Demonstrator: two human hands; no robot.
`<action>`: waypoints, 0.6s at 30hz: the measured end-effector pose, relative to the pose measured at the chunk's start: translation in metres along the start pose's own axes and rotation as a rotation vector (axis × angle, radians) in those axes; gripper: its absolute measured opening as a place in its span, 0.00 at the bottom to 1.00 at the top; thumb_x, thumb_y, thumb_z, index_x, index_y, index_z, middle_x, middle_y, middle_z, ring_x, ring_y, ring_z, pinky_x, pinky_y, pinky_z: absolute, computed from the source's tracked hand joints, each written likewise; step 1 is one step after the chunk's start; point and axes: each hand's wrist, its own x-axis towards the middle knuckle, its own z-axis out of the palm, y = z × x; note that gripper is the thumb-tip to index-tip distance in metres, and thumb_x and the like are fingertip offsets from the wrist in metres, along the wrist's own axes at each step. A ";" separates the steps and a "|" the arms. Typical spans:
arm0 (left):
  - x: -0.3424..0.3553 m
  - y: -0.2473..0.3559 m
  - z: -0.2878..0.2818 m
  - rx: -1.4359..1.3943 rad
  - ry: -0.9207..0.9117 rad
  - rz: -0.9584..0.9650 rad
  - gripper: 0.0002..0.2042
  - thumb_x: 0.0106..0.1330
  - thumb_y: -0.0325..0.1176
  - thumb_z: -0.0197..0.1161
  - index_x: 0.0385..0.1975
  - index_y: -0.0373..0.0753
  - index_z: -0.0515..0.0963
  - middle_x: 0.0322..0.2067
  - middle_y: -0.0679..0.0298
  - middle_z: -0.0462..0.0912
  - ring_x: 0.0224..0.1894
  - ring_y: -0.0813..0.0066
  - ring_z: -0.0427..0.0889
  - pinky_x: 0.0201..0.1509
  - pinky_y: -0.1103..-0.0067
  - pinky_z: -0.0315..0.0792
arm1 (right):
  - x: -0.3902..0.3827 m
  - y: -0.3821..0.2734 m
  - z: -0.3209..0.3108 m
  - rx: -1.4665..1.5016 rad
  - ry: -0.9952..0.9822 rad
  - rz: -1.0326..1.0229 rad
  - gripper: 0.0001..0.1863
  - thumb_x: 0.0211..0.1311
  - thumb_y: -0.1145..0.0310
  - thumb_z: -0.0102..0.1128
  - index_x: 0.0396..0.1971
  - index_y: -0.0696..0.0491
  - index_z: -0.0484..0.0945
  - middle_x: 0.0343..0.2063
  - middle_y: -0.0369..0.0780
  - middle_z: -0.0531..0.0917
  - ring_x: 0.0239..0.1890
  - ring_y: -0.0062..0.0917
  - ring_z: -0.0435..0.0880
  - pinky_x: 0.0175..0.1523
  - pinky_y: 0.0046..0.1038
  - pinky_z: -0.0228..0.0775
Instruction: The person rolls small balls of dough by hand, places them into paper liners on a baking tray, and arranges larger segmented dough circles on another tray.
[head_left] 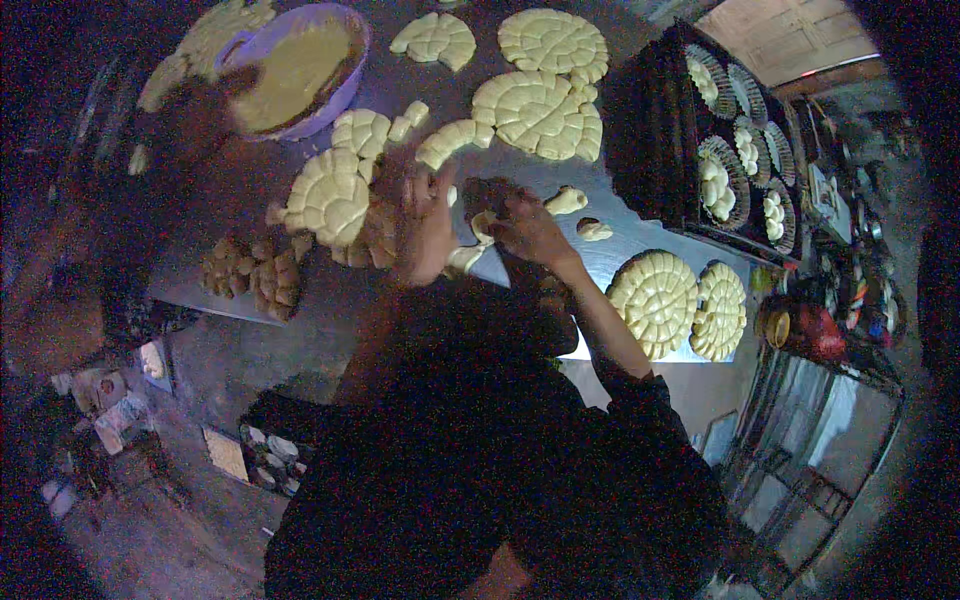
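Note:
My left hand (427, 228) is raised over the near edge of the metal worktop (545, 178), its fingers stretched out and somewhat blurred. Beside it, my right hand (532, 228) has its fingers curled on a pale piece of dough (483, 228). More dough (463, 258) lies just below, between my hands. A curved strip of joined dough portions (455, 143) rests beyond my fingers. To the right of my right hand sit a loose dough lump (566, 201) and a smaller piece (594, 230). A scored dough round (328, 197) lies left of my left hand.
Scored dough rounds (652, 303) lie right and at the back. A purple basin (362, 70) of pale yellow mixture stands far left, with another person's blurred hand (238, 80) at it. Dark trays at right hold fluted moulds (722, 180) with dough balls. A rack (800, 440) stands lower right.

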 end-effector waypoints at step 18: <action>0.005 0.083 0.029 -0.465 -0.071 0.514 0.24 0.63 0.42 0.66 0.56 0.41 0.70 0.51 0.48 0.76 0.49 0.50 0.79 0.55 0.61 0.72 | -0.152 -0.032 -0.095 0.690 0.689 0.527 0.14 0.64 0.70 0.62 0.47 0.58 0.79 0.36 0.40 0.85 0.39 0.26 0.84 0.49 0.27 0.75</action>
